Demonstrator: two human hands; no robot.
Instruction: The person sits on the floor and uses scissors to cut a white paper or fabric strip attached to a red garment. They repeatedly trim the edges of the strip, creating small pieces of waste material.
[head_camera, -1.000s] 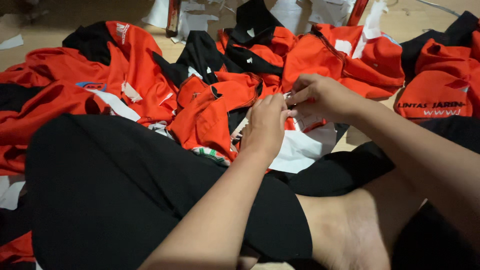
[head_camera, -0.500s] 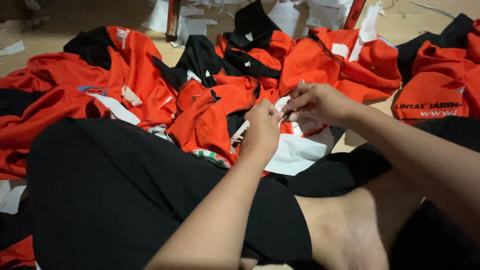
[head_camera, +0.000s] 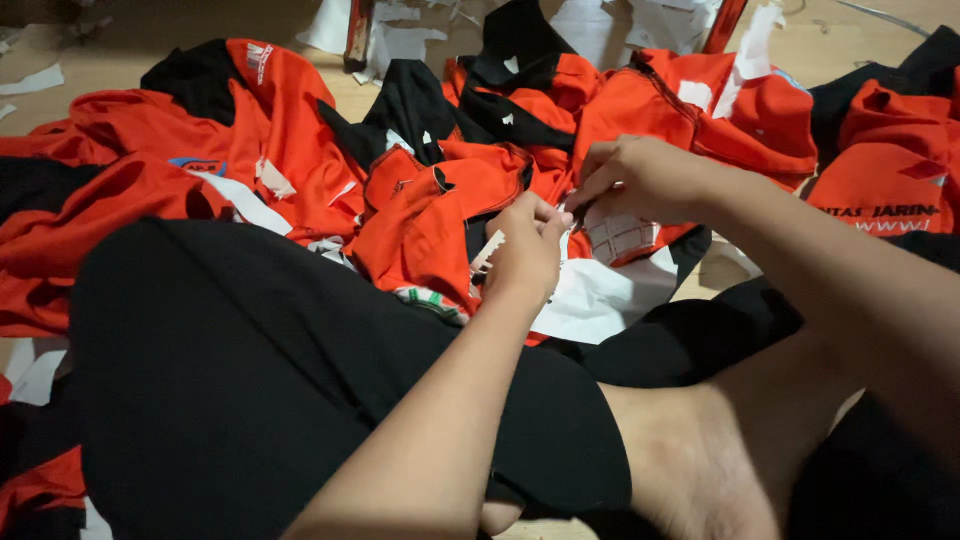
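Nearest, a black-clad knee (head_camera: 260, 370) fills the foreground below the hands. Just beyond it, the left hand (head_camera: 525, 250) and right hand (head_camera: 640, 180) meet, fingers pinched together on a small white sheet of labels (head_camera: 620, 235) hanging under the right fingers. Beyond and beside the fingers lie red and black garments (head_camera: 420, 210) on the floor (head_camera: 370, 100). The thin sheet could tear, I judge, if both pinches pull apart unevenly.

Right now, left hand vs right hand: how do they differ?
The left hand sits nearer and lower, knuckles up, fingers curled; the right hand reaches farther, fingers pointing down. The left pinches the white sheet's edge; the right grips the white patch above it. Both are bare, over the orange cloth.
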